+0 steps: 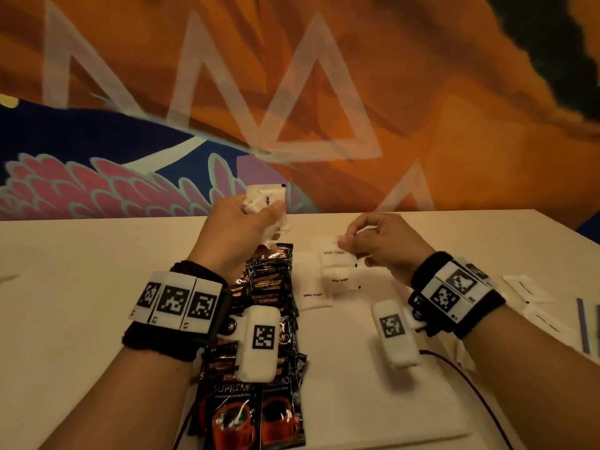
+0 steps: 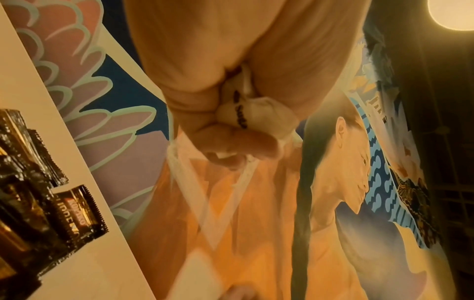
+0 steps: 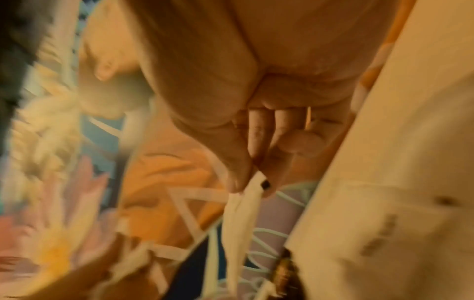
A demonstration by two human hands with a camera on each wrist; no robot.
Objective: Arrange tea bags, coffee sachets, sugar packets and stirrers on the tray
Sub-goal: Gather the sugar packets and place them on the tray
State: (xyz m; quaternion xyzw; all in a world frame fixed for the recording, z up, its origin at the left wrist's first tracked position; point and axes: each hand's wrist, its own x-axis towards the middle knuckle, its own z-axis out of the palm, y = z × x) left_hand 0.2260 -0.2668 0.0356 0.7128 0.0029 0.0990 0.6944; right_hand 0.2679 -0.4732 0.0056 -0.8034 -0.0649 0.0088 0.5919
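On the white tray [image 1: 373, 417] that lies on the desk [image 1: 81, 287], the sugar step seems in hand: right of the coffee sachets [image 1: 269, 287], the left hand [image 1: 240, 228] clutches a bunch of sugar packets [image 1: 264, 198] while the right hand [image 1: 386, 241] pinches one packet [image 1: 336, 256] over the laid row, which next wants setting down flat beside them.

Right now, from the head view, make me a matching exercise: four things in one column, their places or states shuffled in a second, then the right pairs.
Things:
1. left hand
2. right hand
3. coffee sachets
4. stirrers

Places or states:
A. dark packets lying in a row down the white surface
B. pinching one white sugar packet
C. at the far right edge
D. gripping a bunch of sugar packets, raised

Pairs: 1-D, 2-B, 3-A, 4-C
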